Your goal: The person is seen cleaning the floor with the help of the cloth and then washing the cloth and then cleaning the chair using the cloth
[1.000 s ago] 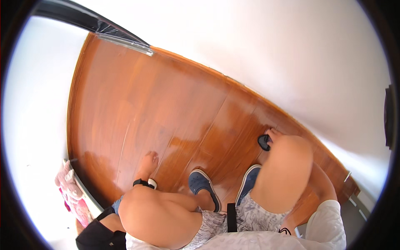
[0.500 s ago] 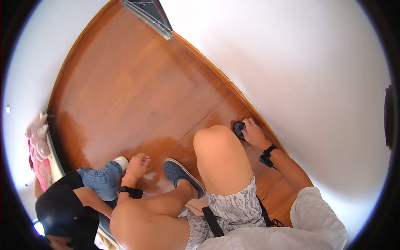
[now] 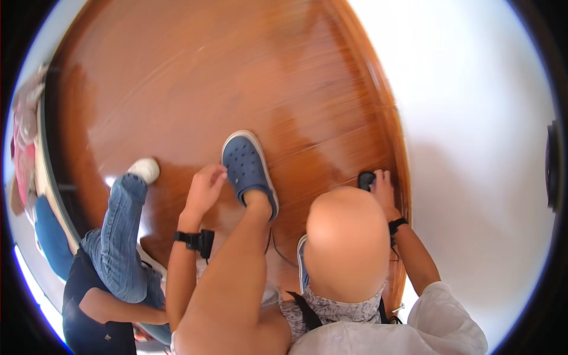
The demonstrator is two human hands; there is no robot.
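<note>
My right hand reaches down to the floor beside the skirting board. Its fingers are closed at a small black rounded object, whose kind I cannot make out; my knee stands just left of it. My left hand hovers beside the blue clog on my foot. Its fingers are bent and pressed together, and whatever they may hold is too small to make out. Both wrists wear black bands with small boxes.
Another person in jeans and a white shoe sits close on my left. A white wall rises at the right above the wooden skirting board. Plush toys lie at the far left. A thin cable runs across the brown floor.
The view has turned and shifted. My clogged foot has stretched forward, and my left hand is now beside that clog. The other person's leg extends further. My right hand stays at the black object.
</note>
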